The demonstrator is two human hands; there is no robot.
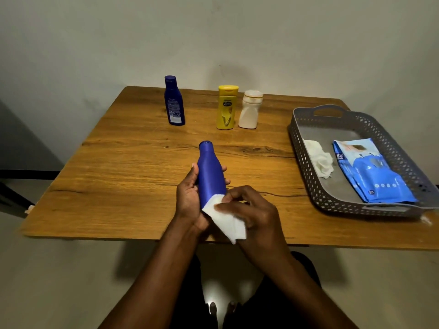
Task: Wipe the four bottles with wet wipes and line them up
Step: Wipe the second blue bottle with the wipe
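Observation:
My left hand [190,198] grips a bright blue bottle [210,172] around its lower body, cap pointing away from me, over the table's near edge. My right hand [249,210] presses a white wet wipe [225,219] against the bottle's base. Three other bottles stand upright at the back of the table: a dark blue one [174,102] on the left, then a yellow one [226,108] and a white one [250,110] close together.
The wooden table [118,174] stands against a pale wall. On its right side a grey perforated tray [308,162] holds a crumpled used wipe [320,160] and a blue pack of wet wipes [370,172]. My legs show below the table's near edge.

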